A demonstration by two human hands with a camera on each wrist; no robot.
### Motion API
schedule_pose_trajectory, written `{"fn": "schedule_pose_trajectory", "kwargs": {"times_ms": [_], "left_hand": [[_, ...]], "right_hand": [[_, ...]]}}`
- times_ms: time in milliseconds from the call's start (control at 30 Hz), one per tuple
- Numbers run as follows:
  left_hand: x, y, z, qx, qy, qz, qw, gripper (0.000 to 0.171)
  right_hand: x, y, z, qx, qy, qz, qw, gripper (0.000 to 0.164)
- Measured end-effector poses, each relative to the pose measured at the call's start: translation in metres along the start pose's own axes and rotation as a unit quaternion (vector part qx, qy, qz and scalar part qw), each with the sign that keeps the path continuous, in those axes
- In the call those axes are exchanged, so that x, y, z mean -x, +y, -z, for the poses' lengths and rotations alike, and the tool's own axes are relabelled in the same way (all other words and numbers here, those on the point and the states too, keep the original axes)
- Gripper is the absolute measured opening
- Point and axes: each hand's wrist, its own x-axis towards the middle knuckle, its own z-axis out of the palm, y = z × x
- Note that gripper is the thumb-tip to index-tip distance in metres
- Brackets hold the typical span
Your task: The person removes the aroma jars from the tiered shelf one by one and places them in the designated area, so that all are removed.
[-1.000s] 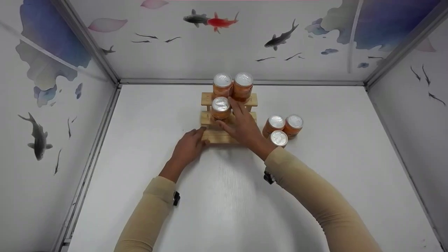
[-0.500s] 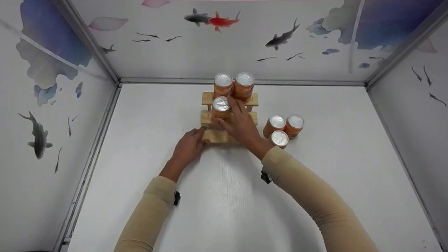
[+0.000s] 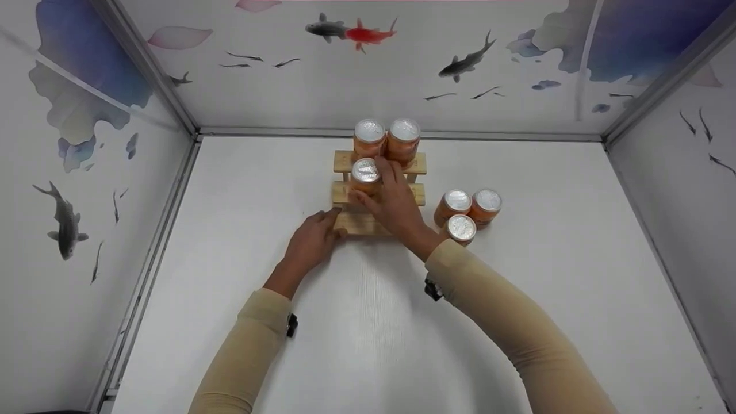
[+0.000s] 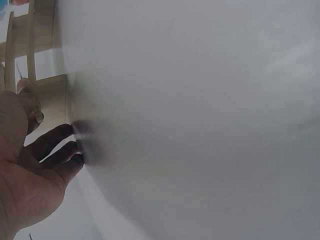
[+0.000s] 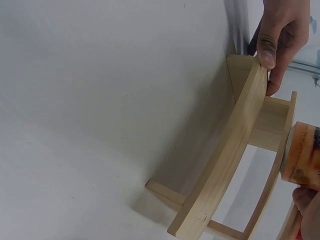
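In the head view, my left hand (image 3: 313,241) holds the front left corner of a stepped wooden rack (image 3: 359,223). Seen from the right wrist, its thumb lies on the front board of the rack (image 5: 230,145) and a finger is behind it. My right hand (image 3: 397,207) grips an orange can (image 3: 365,174) with a silvery top, upright on the middle step at the left. From the right wrist, the can (image 5: 301,152) shows a printed label, with a fingertip against it. Two similar cans, a left one (image 3: 369,138) and a right one (image 3: 404,141), stand side by side on the top step.
Three more orange cans stand in a close group on the white table (image 3: 368,333), right of the rack; the nearest can (image 3: 461,229) is beside my right wrist. Printed white panels wall the table at the back and both sides, with the back panel (image 3: 391,86) just behind the rack.
Both hands keep their hold on the rack and the can. My right forearm has shifted slightly to the left, and the head view has moved a little. The cans stay where they were.
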Motion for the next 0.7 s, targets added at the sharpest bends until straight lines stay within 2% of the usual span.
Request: {"fn": "schedule_pose_trajectory", "kwargs": {"times_ms": [400,700], "left_hand": [[0.0001,-0.0001,-0.0003,-0.002,0.004,-0.003,1.0,0.056],[-0.0005,-0.0008,-0.0015,-0.007,0.005,-0.002,1.0,0.058]], "right_hand": [[0.0,-0.0009,-0.0001,-0.017,0.003,-0.002,1.0,0.081],[0.0042,0.001,0.0049,-0.025,0.008,0.013,1.0,0.08]]}}
